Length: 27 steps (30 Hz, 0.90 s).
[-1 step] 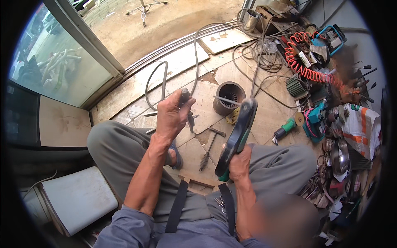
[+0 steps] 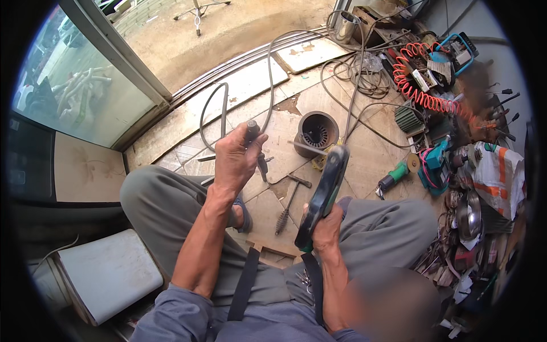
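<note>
My right hand (image 2: pixel 326 229) grips a long black tool (image 2: pixel 325 196) with green along its side, held at a slant. Beside its far end a thin straight rod (image 2: pixel 307 147) lies across the near side of a dark hollow metal cylinder (image 2: pixel 315 145) with a slotted ring inside. My left hand (image 2: pixel 235 161) is closed around a dark tool with a round end (image 2: pixel 252 129); a narrow dark part (image 2: pixel 262 167) shows beside the fingers. Its kind is unclear. Between my feet lies a chipping hammer (image 2: pixel 292 200) with a coiled grip.
Cables (image 2: pixel 268 80) loop over the tiles toward the doorway. At right lie a green angle grinder (image 2: pixel 393 178), a teal power tool (image 2: pixel 436 168), a finned motor (image 2: pixel 408 118) and a red coiled hose (image 2: pixel 424 100). A pale box (image 2: pixel 108 273) stands at left.
The black tool's far end has shifted slightly left and toward me, and the thin rod has dropped lower across the cylinder. My left hand has barely moved.
</note>
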Each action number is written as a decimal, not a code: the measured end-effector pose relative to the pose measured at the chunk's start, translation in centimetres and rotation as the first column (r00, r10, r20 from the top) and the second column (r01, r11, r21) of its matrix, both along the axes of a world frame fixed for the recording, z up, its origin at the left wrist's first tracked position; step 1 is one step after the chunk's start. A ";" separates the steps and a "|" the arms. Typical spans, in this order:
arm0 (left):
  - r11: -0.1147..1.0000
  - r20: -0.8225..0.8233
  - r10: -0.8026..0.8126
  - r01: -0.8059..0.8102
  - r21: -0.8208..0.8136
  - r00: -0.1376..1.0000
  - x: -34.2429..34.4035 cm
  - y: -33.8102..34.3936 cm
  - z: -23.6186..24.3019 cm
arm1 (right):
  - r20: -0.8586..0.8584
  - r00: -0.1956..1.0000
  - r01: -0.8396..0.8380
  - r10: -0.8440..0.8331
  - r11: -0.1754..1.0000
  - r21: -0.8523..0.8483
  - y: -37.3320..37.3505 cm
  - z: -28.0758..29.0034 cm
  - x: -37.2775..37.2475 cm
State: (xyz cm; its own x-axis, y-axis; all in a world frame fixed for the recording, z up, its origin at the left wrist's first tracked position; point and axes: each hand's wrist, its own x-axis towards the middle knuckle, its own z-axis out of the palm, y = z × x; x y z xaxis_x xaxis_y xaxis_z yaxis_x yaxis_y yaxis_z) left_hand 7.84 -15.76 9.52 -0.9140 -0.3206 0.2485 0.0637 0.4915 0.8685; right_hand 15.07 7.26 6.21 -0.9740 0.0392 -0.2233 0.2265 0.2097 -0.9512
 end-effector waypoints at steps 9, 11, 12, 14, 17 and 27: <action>0.988 -0.001 0.095 -0.094 0.118 0.995 1.8 -1.0 -0.8 | -0.030 0.999 -0.036 0.039 0.996 0.079 -2.5 -5.9 2.9; 0.984 -0.009 0.100 -0.097 0.148 0.995 2.0 -1.5 -1.4 | -0.022 0.999 -0.042 0.044 0.994 0.100 -3.2 -6.8 2.7; 0.982 -0.012 0.101 -0.098 0.163 0.995 2.1 -1.7 -1.6 | -0.020 0.999 -0.042 0.045 0.992 0.118 -3.6 -7.2 2.7; 0.989 -0.022 0.098 -0.095 0.112 0.995 2.1 -1.6 -1.3 | 0.013 0.999 -0.046 0.045 0.990 0.132 -4.0 -7.5 2.6; 0.993 -0.024 0.080 -0.077 0.093 0.997 2.1 -1.6 -1.2 | 0.011 0.999 -0.048 0.047 0.983 0.175 -4.3 -7.6 2.5; 0.985 0.001 0.062 -0.061 0.164 0.998 2.2 -1.0 -1.3 | 0.033 0.997 -0.080 0.074 0.971 0.226 -4.9 -7.5 2.1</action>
